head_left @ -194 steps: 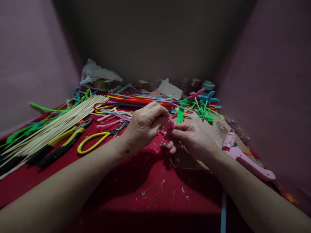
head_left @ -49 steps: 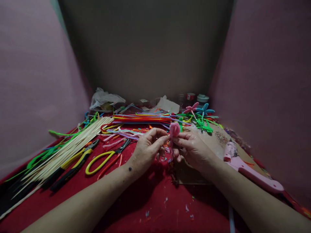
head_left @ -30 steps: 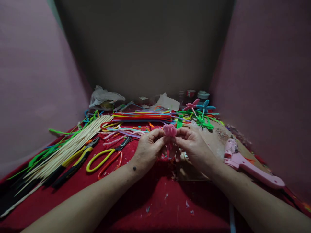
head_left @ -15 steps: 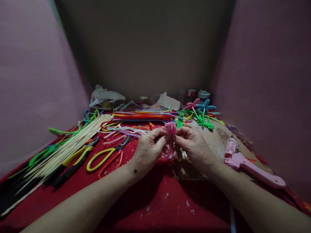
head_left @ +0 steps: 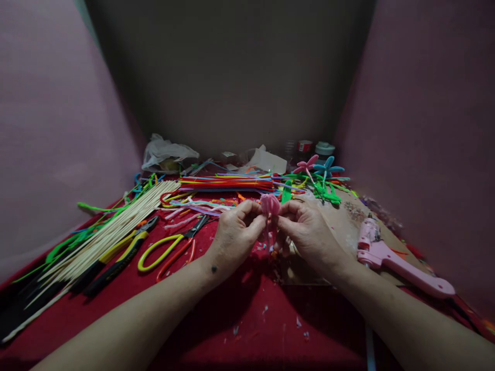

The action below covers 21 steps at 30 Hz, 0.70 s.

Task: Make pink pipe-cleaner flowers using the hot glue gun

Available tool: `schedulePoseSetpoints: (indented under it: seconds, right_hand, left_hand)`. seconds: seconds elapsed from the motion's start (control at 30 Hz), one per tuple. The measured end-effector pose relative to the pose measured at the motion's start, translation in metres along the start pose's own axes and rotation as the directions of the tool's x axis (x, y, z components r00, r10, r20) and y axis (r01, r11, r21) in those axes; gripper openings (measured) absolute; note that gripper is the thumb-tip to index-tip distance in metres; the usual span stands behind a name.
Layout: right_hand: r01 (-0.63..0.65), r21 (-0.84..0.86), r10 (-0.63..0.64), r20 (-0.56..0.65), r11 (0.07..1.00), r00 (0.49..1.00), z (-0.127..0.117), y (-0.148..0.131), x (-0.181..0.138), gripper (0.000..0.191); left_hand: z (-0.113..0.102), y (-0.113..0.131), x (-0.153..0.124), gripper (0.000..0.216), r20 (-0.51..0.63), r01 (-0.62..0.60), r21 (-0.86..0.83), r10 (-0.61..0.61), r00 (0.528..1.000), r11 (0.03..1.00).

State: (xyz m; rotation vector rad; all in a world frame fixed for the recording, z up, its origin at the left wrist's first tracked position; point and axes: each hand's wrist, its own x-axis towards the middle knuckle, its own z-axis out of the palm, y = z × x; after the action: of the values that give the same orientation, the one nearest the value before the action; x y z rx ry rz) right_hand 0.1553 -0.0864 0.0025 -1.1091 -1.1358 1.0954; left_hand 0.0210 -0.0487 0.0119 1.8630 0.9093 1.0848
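Observation:
A small pink pipe-cleaner flower (head_left: pixel 270 204) with looped petals stands upright between my two hands, above the red cloth. My left hand (head_left: pixel 237 232) pinches its left side with thumb and forefinger. From the other side my right hand (head_left: pixel 305 226) grips it the same way, its lower fingers curled beneath. Pink strands hang below the petals, partly hidden by the fingers. Left of my left hand lie scissors (head_left: pixel 170 252) with one yellow and one red handle.
Pliers (head_left: pixel 124 252) and a bundle of wooden sticks (head_left: pixel 112 232) lie at the left. Coloured pipe cleaners (head_left: pixel 228 183) stretch across the back. A pink glue gun (head_left: pixel 402 268) rests on the right, near a board (head_left: pixel 344 216). Pink and blue pipe-cleaner shapes (head_left: pixel 327 169) stand behind.
The pink flower has shifted very slightly left, and its loops look a little more spread. Both hands keep their pinch, the left wrist moving a touch.

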Motion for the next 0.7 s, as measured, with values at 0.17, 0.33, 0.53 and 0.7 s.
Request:
schedulePoseSetpoints:
  seconds: [0.17, 0.33, 0.53, 0.7]
  right_hand:
    - [-0.008, -0.004, 0.008, 0.008, 1.0, 1.0, 0.0017, -0.0014, -0.0007, 0.005]
    - [-0.03, 0.066, 0.025, 0.086, 0.997, 0.996, -0.0002, 0.0006, 0.0009, 0.012]
    - [-0.125, 0.138, 0.096, 0.202, 0.982, 0.975, -0.0059, 0.005, 0.0036, 0.028]
    - [-0.077, 0.082, 0.064, 0.144, 0.994, 0.987, -0.0063, 0.0047, 0.004, 0.028]
  left_hand:
    - [0.0011, -0.0004, -0.0006, 0.007, -0.009, -0.028, 0.024, 0.028, 1.0, 0.999]
    - [0.0012, -0.0005, -0.0009, 0.01, 0.012, -0.027, 0.033, 0.026, 1.0, 0.999]
    - [-0.0009, -0.0018, -0.0017, 0.011, 0.015, -0.034, 0.061, 0.033, 0.999, 0.998]
    - [-0.0024, -0.0041, -0.0011, 0.011, 0.035, -0.135, 0.148, 0.131, 0.991, 0.98]
